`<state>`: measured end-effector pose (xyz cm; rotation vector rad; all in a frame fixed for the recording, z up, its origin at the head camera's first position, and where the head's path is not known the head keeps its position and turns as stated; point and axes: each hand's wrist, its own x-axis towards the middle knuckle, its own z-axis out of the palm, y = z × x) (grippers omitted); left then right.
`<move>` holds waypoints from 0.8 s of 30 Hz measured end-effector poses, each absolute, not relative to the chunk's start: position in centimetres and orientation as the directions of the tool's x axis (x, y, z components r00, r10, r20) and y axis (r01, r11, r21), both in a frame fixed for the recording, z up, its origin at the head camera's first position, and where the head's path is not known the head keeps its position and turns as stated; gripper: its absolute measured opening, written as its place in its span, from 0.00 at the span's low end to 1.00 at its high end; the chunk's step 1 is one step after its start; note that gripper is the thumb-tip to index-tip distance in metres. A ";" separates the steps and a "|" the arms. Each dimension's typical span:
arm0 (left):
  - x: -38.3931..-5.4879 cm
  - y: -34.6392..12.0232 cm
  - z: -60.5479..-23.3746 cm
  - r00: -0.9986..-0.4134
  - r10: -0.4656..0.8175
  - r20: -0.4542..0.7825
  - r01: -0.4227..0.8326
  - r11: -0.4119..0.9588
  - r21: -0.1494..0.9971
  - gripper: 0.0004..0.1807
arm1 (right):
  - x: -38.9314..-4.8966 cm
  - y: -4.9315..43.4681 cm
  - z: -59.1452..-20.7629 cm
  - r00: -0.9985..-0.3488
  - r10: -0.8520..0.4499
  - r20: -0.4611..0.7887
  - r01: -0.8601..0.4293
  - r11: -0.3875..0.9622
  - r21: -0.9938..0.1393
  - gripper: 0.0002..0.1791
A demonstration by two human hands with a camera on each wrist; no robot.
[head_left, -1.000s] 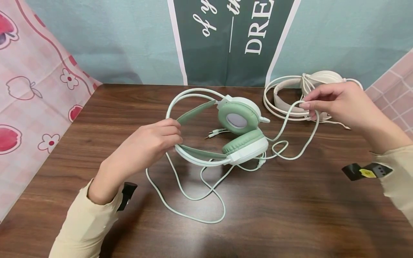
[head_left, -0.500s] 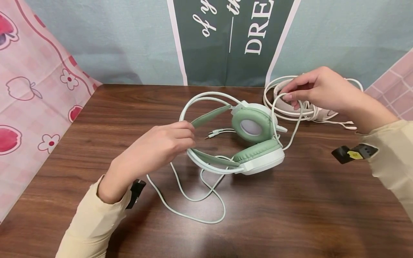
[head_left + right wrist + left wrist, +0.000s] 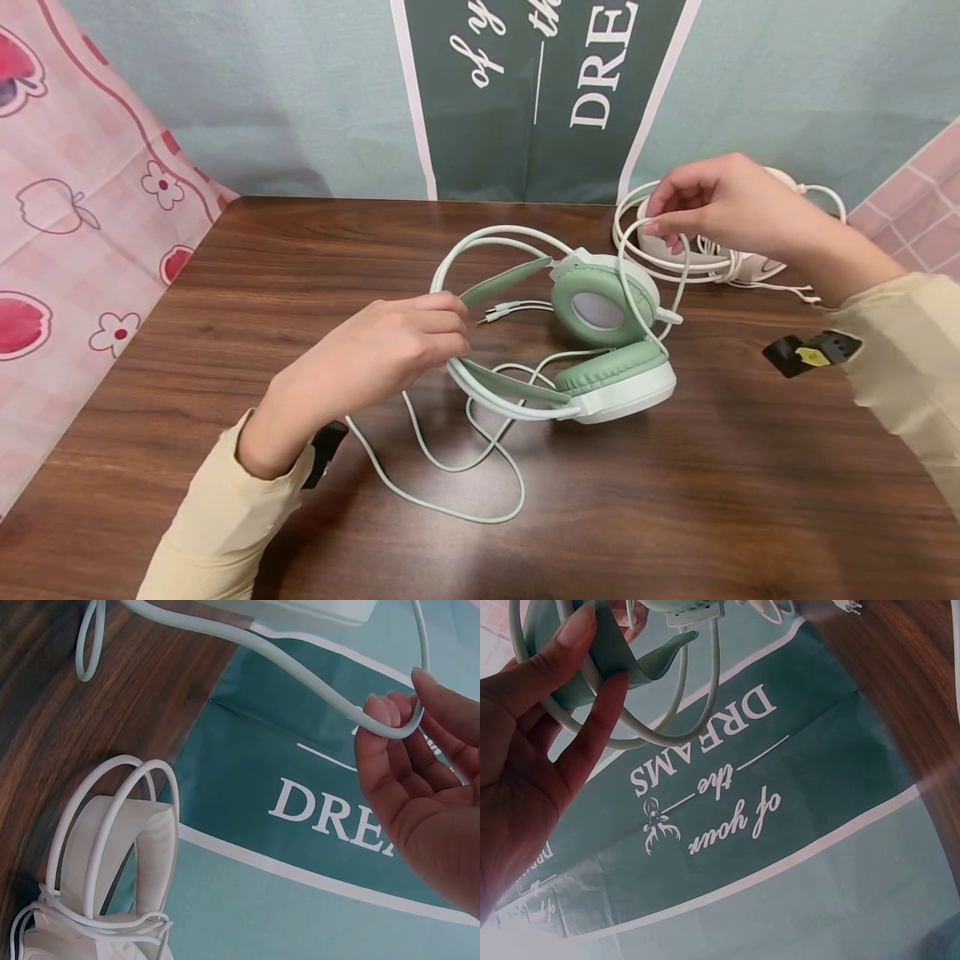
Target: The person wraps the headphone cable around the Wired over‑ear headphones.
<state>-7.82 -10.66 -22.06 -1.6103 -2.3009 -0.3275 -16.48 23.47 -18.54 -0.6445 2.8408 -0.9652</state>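
Note:
Green-and-white headphones (image 3: pixel 615 396) are tilted over the table, ear cups toward the right. My left hand (image 3: pixel 375 350) grips their headband (image 3: pixel 495 232) at the middle; the left wrist view shows thumb and fingers around the band (image 3: pixel 615 652). With thumb and fingertips my right hand (image 3: pixel 738 221) pinches the pale green cable (image 3: pixel 626 258), which bends into a loop beside the ear cups. In the right wrist view the cable (image 3: pixel 300 675) runs across to those fingertips. More cable (image 3: pixel 450 504) lies in loose loops on the table, and its plugs (image 3: pixel 502 310) rest behind the headband.
Cream headphones (image 3: pixel 761 265) with their cable wound around them lie at the back right, partly behind my right hand. The wooden table (image 3: pixel 300 242) meets a printed teal cloth (image 3: pixel 300 100) at the back and a pink patterned cloth (image 3: pixel 90 233) at the left.
The green headphones have moved right and slightly toward me in my left hand. My right hand, holding the cable, has come left toward the ear cups and lifted some of it.

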 end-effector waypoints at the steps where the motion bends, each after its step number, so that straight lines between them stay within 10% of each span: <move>1: -7.8 -10.6 -22.0 -0.316 0.870 0.378 0.941 0.340 0.005 0.14 | -16.5 23.3 -18.6 -0.908 -0.413 0.067 -0.368 0.712 -0.598 0.05; 24: -7.0 -9.4 -21.6 -0.278 0.887 0.368 0.949 0.312 -0.035 0.14 | -17.2 20.7 -18.9 -0.817 -0.575 0.038 -0.527 0.719 -0.453 0.03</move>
